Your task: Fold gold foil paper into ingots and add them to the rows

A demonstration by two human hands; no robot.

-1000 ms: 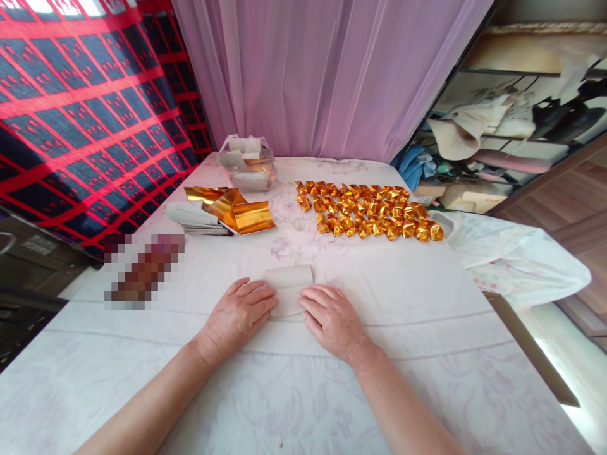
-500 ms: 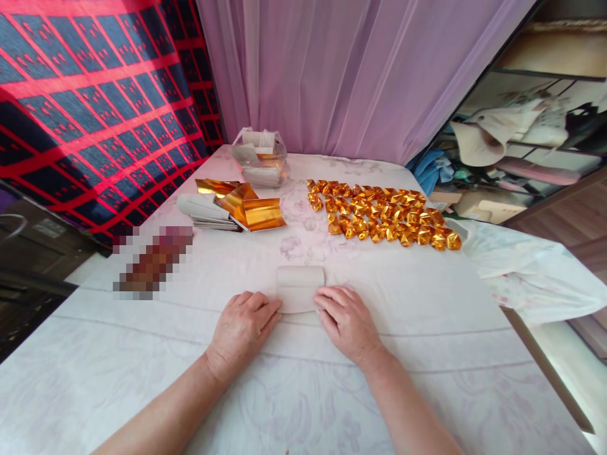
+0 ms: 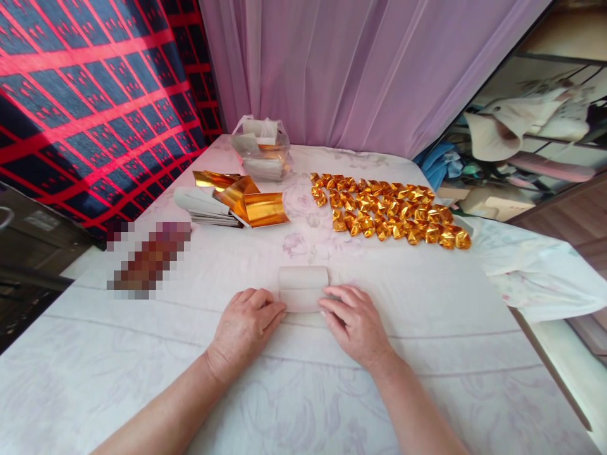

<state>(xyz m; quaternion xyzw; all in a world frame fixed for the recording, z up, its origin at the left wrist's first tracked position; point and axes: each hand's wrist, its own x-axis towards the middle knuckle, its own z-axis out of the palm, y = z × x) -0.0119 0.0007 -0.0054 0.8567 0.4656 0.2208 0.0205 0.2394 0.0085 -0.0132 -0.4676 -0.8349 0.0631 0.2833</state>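
A small sheet of white paper (image 3: pixel 302 285) lies folded on the white cloth-covered table (image 3: pixel 427 303), its far edge curled up. My left hand (image 3: pixel 246 325) rests palm down at the sheet's left side, fingertips pressing its near left corner. My right hand (image 3: pixel 353 322) lies flat at the right side, fingertips on the near right corner. Neither hand lifts the sheet.
Several folded gold paper pieces (image 3: pixel 389 212) lie in rows at the far right. A stack of gold and white sheets (image 3: pixel 232 205) sits far left, a clear plastic bag (image 3: pixel 260 151) behind it. A blurred patch (image 3: pixel 149 258) is at left. Pink curtain behind; shelves at right.
The hands slid slightly back toward me along the sheet, so more of the paper shows beyond the fingers. The view shifted a little to the left.
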